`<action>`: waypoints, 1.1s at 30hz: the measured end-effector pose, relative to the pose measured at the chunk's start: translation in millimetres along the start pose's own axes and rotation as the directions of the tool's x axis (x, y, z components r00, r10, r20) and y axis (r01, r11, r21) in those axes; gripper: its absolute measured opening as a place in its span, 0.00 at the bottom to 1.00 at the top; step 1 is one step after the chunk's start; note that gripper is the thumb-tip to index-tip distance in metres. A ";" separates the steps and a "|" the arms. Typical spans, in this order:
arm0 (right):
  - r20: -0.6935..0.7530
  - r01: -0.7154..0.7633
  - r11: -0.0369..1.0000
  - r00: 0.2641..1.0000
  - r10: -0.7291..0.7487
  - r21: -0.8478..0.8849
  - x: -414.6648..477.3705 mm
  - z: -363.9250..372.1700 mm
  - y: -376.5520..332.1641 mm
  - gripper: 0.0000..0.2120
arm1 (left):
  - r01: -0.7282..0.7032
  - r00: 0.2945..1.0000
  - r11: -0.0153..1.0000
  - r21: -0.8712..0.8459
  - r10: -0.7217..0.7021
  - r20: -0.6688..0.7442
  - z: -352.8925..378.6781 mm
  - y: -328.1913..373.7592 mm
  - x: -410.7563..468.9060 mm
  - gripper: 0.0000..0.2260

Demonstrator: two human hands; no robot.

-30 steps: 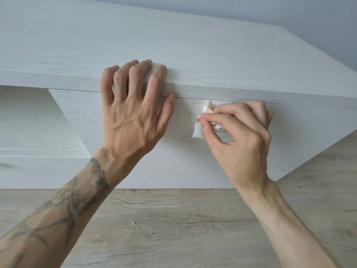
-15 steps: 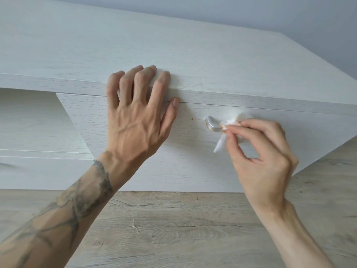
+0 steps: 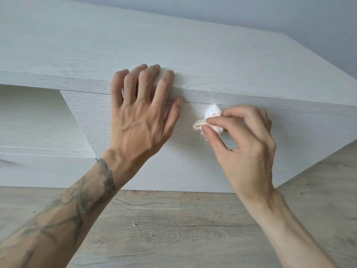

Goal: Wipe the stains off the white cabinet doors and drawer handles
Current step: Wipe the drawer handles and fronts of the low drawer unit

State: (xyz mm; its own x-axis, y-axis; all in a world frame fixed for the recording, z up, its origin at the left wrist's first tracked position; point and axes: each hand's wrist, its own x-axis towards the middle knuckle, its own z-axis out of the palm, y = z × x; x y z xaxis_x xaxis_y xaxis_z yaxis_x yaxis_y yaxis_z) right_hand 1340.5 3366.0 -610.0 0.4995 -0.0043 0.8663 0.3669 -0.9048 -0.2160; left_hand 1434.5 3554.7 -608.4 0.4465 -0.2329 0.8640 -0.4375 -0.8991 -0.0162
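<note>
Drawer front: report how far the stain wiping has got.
Done: the wipe shows orange smears, so some stain has lifted. In hand: the right hand pinches the wipe against the drawer front; the left hand rests on the cabinet top. Left: a reddish speck beside the wipe; other fronts cannot be judged.

Soft daylight, sharp (edges bowed).

A pale grey wall [image 3: 289, 14] fills the upper right of the frame; a wood-grain plank floor [image 3: 173, 238] spans the lower part; a small whitish scrap [image 3: 135, 227] lies on the floor, lower centre.
</note>
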 end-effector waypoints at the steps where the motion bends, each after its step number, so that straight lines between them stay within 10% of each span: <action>1: -0.007 0.016 1.000 1.000 -0.016 -0.013 0.5 1.9 0.8 0.04 | -0.001 1.000 1.000 0.002 0.001 -0.001 0.0 0.2 -0.2 0.21; 12: 0.010 0.233 0.970 0.972 -0.233 -0.072 -4.7 1.6 8.3 0.08 | -0.003 1.000 1.000 0.010 0.003 -0.005 0.4 -0.4 -1.1 0.21; 33: -0.046 0.216 0.973 0.974 -0.220 -0.088 -0.2 17.3 15.7 0.06 | -0.009 1.000 1.000 0.017 0.009 -0.009 1.6 -1.9 -0.8 0.21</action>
State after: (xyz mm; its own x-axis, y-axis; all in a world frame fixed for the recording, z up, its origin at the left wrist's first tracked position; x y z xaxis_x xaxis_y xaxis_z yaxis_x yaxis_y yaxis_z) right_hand 1359.7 3359.2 -621.4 0.3700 0.1755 0.9123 0.3956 -0.9183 0.0162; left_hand 1436.2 3556.1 -609.8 0.4358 -0.2374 0.8682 -0.4278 -0.9033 -0.0322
